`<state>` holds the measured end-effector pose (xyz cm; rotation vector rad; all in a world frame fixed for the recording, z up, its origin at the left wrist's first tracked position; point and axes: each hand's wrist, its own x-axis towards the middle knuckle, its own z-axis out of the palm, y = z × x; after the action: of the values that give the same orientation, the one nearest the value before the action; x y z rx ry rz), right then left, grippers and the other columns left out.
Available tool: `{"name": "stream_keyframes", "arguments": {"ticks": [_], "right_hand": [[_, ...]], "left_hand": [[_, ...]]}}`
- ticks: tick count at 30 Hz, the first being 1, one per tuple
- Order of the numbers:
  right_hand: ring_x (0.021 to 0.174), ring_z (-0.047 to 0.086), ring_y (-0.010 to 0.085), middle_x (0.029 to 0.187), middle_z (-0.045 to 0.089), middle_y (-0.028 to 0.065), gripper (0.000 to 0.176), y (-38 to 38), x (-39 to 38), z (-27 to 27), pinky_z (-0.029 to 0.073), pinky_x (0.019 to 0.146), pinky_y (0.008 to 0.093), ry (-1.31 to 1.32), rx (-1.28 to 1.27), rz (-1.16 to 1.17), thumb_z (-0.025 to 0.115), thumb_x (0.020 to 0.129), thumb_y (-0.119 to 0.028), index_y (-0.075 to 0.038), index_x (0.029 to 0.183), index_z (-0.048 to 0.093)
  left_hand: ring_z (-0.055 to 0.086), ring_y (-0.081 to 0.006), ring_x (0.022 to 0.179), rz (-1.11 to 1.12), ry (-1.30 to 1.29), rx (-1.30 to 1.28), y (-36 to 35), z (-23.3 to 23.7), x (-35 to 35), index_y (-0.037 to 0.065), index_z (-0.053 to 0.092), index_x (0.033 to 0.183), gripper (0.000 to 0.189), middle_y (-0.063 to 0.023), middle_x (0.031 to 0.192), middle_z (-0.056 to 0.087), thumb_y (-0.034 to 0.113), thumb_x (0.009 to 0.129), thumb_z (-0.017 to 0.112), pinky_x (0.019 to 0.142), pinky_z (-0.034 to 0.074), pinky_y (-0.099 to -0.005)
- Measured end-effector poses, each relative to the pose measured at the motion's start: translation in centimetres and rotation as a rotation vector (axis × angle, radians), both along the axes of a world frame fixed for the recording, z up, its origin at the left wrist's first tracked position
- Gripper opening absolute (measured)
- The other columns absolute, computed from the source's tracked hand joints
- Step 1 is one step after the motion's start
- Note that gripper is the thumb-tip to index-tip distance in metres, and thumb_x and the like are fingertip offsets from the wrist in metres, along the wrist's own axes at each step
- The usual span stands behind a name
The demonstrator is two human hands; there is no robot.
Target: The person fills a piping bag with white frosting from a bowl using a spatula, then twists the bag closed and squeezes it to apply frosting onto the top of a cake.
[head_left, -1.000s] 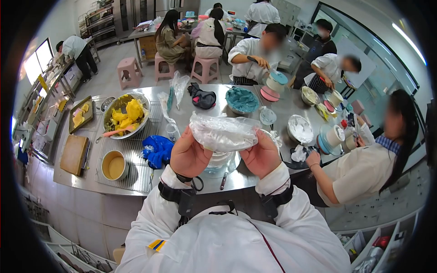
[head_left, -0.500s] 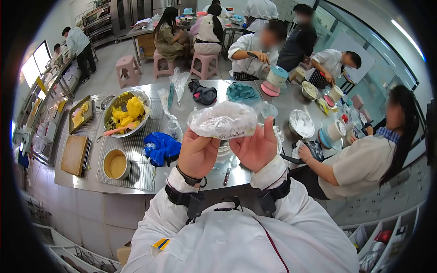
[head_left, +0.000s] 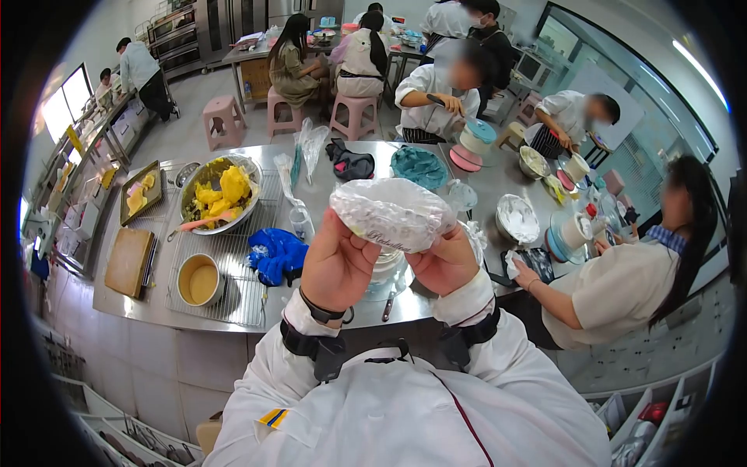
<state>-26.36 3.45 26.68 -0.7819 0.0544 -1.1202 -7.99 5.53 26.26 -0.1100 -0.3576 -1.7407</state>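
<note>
In front of my chest, above the table, I hold up a crinkled clear plastic bag (head_left: 393,212) with printed lettering and something whitish inside. My left hand (head_left: 340,266) grips its left lower edge, thumb and fingers closed on the plastic. My right hand (head_left: 447,263) is closed on the right end. What exactly the bag contains I cannot make out. Below and behind it, partly covered by my hands, is a round clear turntable or stand (head_left: 384,286). A knife (head_left: 387,310) lies near the table's front edge.
Left on the steel table stand a metal bowl (head_left: 247,221) of yellow pieces, a round tin (head_left: 201,280), a wooden board (head_left: 131,263) and a blue bundle (head_left: 275,255). A dark bundle (head_left: 350,162) and a teal one (head_left: 419,166) lie behind. At right, a person (head_left: 615,288) works beside cakes.
My right hand has gone from open fingers beside the bag to gripping its right end. The bag has tilted, its right end lower and its lettering now slanting.
</note>
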Motion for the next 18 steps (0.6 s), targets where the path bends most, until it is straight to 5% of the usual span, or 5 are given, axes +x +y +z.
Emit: {"name": "stream_keyframes", "arguments": {"ticks": [11, 18], "right_hand": [[0.126, 0.051, 0.0303, 0.133, 0.053, 0.0139, 0.052, 0.1, 0.3, 0.7, 0.043, 0.107, 0.0447, 0.093, 0.079, 0.01, 0.058, 0.085, 0.01, -0.004, 0.134, 0.047], [0.118, 0.058, 0.0267, 0.128, 0.057, 0.0125, 0.047, 0.5, 0.8, 1.1, 0.05, 0.098, 0.0392, 0.073, 0.11, -0.007, 0.065, 0.088, -0.006, -0.002, 0.132, 0.047]], "left_hand": [[0.059, -0.0234, 0.116, -0.065, 0.064, -0.098, -0.2, -0.1, 1.0, 0.008, 0.032, 0.14, 0.041, -0.0113, 0.133, 0.052, 0.016, 0.101, 0.043, 0.087, 0.058, -0.0365], [0.063, -0.0205, 0.11, -0.008, 0.053, -0.086, -0.4, -0.2, 0.2, 0.013, 0.039, 0.135, 0.044, -0.0086, 0.125, 0.058, 0.002, 0.095, 0.053, 0.083, 0.06, -0.0289]]}}
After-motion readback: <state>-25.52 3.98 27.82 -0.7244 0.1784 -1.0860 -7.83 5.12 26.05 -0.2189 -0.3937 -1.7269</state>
